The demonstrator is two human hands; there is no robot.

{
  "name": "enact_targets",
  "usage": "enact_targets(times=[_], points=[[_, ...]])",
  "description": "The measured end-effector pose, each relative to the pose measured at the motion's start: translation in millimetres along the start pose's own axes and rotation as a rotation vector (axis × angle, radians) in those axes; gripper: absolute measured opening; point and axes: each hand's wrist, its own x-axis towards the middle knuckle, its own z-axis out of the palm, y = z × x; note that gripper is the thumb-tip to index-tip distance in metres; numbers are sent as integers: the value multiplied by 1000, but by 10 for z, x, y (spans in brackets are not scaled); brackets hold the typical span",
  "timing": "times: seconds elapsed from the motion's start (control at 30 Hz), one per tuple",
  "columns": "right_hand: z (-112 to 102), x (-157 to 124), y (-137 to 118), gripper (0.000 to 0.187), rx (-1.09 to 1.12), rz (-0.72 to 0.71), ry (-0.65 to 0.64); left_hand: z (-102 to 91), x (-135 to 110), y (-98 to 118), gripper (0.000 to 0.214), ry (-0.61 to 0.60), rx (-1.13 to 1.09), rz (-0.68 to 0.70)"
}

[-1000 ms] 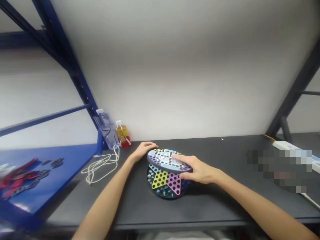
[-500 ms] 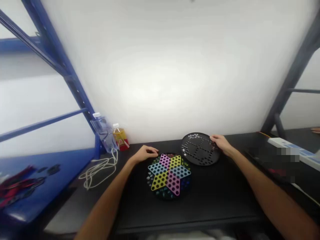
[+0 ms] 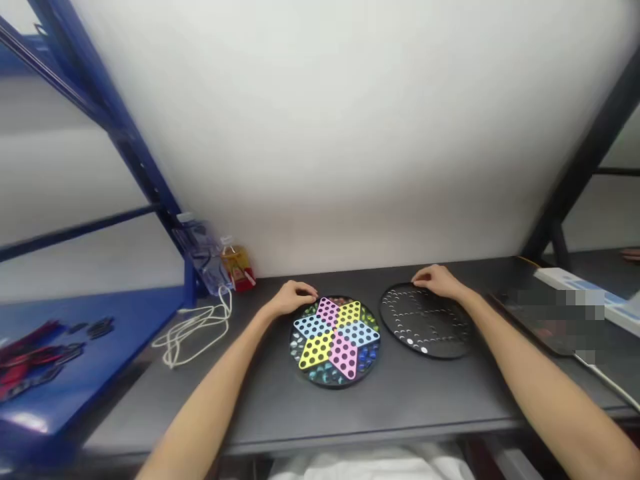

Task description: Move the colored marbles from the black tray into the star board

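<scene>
The left forearm (image 3: 220, 387), toward seven o'clock, and right forearm (image 3: 525, 367), toward four, are slim and bare, as are the left hand (image 3: 289, 298) and right hand (image 3: 441, 281). Creased white cloth (image 3: 370, 465), apparently clothing, shows at six.

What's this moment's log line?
left hand: at far rim of star board | right hand: at far rim of black disc | colored pieces: in star board | black disc: right of star board
</scene>
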Motion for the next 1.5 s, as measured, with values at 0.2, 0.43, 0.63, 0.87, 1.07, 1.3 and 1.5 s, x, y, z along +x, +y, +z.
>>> enact_targets(times=[0.2, 0.43, 0.63, 0.87, 1.07, 1.3, 1.5], points=[[260, -180, -801, 18, 32, -271, 90, 50, 12, -4, 27, 36, 42, 14], [556, -543, -1574, 10, -12, -547, -171, 119, 7, -8, 29, 104, 65, -33], [546, -606, -1526, 13, -145, -563, -245, 127, 3, 17, 26, 119, 63, -20], [611, -592, -1514, 10, -106, -480, -253, 130, -3, 11, 25, 141, 76, -34], [674, -492, -1451, 14, 203, -368, -126, 132, 7, -28, 24, 139, 75, -27], [683, -297, -1409, 25, 1290, 218, -269, 141, 12, -40, 24, 148, 79, -18], [747, -325, -1458, 25, 1049, 190, -199, 137, 11, -39, 23, 155, 90, -21]])
